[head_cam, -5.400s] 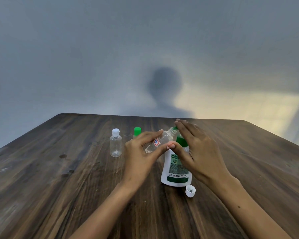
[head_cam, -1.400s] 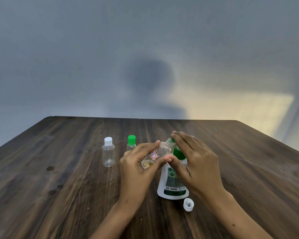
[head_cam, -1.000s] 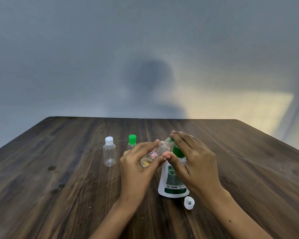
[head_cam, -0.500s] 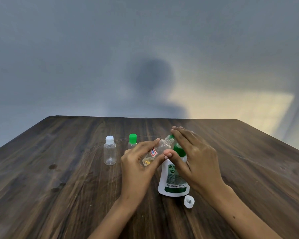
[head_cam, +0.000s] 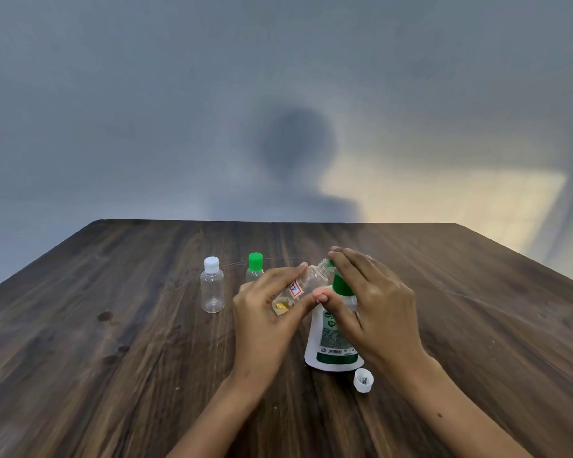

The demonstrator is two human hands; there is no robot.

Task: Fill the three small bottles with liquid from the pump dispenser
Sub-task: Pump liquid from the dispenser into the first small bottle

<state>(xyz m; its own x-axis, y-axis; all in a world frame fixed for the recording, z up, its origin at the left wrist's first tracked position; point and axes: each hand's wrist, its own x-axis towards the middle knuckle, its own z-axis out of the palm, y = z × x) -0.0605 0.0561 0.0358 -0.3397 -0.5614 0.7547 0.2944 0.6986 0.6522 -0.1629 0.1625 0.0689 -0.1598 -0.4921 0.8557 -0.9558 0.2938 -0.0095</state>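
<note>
Left hand (head_cam: pixel 262 312) grip clamped on tilted small bottle (head_cam: pixel 306 285), right hand (head_cam: pixel 374 302) fingers straight, pressing pump dispenser (head_cam: pixel 333 338), loose cap (head_cam: pixel 363 380) on desk (head_cam: pixel 113 358) nr dispenser.

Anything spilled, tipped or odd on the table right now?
No spill visible. The small bottle in the left hand is tilted on purpose toward the pump dispenser, which the right hand covers. Its white cap lies loose beside the dispenser. Nothing else stands out.

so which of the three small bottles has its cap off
The labelled bottle tilted in the left hand. The white-capped bottle and green-capped bottle stand closed on the table.
</note>
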